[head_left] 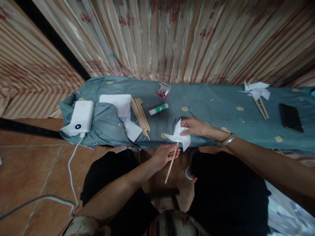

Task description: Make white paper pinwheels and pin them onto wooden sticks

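Observation:
A white paper pinwheel (177, 133) on a wooden stick (171, 165) is held over the near edge of the cloth-covered bench. Closed around the stick just below the paper is my left hand (164, 156); the stick's lower end points down toward my lap. With thumb and fingers my right hand (194, 127) pinches a blade of the pinwheel near its centre. A tiny dark spot shows at the centre by my thumb. Farther right lie finished-looking white pinwheels (257, 89) with their sticks (261, 108).
On the bench (211, 111) lie several wooden sticks (140, 114), white paper sheets (116, 103), a glue stick (158, 109) and a small open red box of metal pieces (163, 90). A white power bank (82, 116) with a cable sits left, a black phone (291, 117) right. A curtain (157, 42) hangs behind.

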`<state>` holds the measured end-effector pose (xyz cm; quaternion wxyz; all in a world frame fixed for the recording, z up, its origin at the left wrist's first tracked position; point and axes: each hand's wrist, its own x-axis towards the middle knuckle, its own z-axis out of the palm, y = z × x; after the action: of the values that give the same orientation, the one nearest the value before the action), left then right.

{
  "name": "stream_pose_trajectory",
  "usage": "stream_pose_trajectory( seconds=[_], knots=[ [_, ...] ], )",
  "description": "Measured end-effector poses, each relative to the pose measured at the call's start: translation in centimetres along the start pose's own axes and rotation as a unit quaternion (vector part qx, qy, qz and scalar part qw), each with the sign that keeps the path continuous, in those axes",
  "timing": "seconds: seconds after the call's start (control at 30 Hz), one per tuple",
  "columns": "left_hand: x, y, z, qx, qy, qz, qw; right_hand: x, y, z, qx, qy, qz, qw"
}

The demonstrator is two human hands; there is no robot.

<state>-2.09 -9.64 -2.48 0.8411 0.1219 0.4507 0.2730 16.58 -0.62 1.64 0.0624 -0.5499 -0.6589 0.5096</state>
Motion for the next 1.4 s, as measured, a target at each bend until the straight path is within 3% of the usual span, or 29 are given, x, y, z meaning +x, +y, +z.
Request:
stream_pose_trajectory(
  seconds=[0.23, 0.6, 0.7, 0.87, 0.97, 1.07, 1.13, 1.27, 1.33, 1.4],
  knots=[
    [-0.3, -0.1, -0.5, 0.010, -0.037, 0.029, 0.999, -0.2, 0.5, -1.2, 0.125, 0.042, 0.012, 0.991],
    [0.2, 1.6, 0.8, -0.001, -0.022, 0.061, 0.998, 0.1, 0.6, -2.5, 0.245, 0.136, -0.001, 0.960],
    [0.5, 2.7, 1.5, 0.008, -0.009, 0.082, 0.997, -0.2, 0.7, -2.7, 0.316, 0.218, -0.033, 0.923],
    [1.3, 4.6, 2.7, -0.002, 0.005, 0.113, 0.994, -0.3, 1.8, -2.1, 0.455, 0.359, -0.090, 0.810],
    [1.7, 5.7, 3.5, -0.022, -0.002, 0.131, 0.991, -0.1, 2.7, -1.4, 0.499, 0.383, -0.073, 0.773],
    [2.2, 6.9, 4.1, -0.036, -0.009, 0.155, 0.987, -0.1, 2.6, -0.5, 0.490, 0.370, -0.066, 0.786],
    [2.7, 7.7, 4.4, -0.040, -0.006, 0.180, 0.983, -0.2, 1.9, 0.2, 0.466, 0.330, -0.076, 0.818],
    [3.6, 8.6, 4.8, -0.049, -0.001, 0.241, 0.969, -0.6, 0.3, 2.1, 0.371, 0.189, -0.100, 0.904],
    [4.0, 8.8, 4.9, -0.047, 0.001, 0.259, 0.965, -0.7, -0.2, 3.0, 0.345, 0.139, -0.099, 0.923],
    [4.3, 8.8, 5.0, -0.042, 0.004, 0.262, 0.964, -0.5, -0.4, 3.5, 0.327, 0.128, -0.098, 0.931]
  ],
)
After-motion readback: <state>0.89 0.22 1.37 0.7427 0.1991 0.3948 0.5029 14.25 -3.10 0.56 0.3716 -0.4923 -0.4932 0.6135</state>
